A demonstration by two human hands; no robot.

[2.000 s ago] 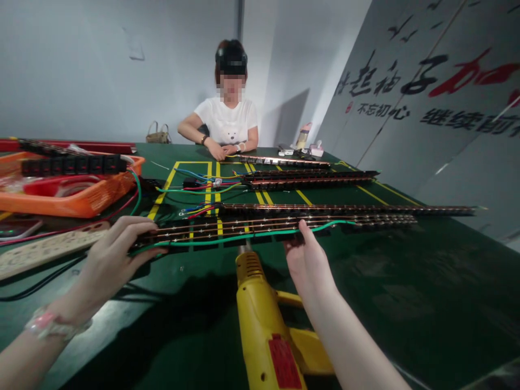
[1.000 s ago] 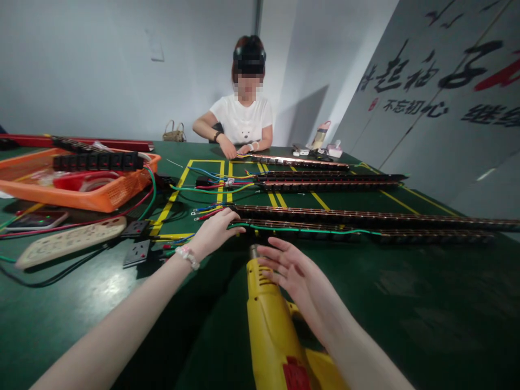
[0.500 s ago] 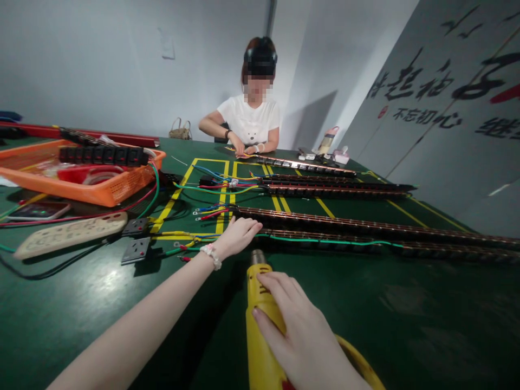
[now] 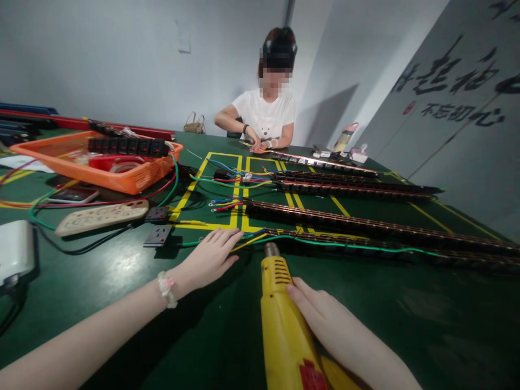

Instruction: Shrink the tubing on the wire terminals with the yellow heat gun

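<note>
My left hand [image 4: 213, 259] lies palm down over the wire ends, fingers stretched out. Blue, yellow and green wires [image 4: 252, 242] run from under it to the nearest long dark strip [image 4: 345, 242], which has copper-coloured bars. At the lower middle is a yellow heat gun [image 4: 284, 319], its metal nozzle directed at that strip's near end. My right hand [image 4: 320, 311] grips the gun's right side; some of its fingers are hidden behind the body. A second long strip [image 4: 325, 218] lies just beyond, with blue, yellow and red wires ending in ring terminals.
An orange basket [image 4: 134, 181] holding a row of black sockets stands at the left. Near it lie a beige power strip [image 4: 101, 218], black socket pieces [image 4: 158, 235], a phone [image 4: 73, 195] and a white box [image 4: 16, 249]. A co-worker [image 4: 266, 116] across the table handles another strip [image 4: 325, 162].
My left hand has drawn back left from the strip's end onto the wires. My right hand has slid from the top of the heat gun to its right side. The view has shifted left.
</note>
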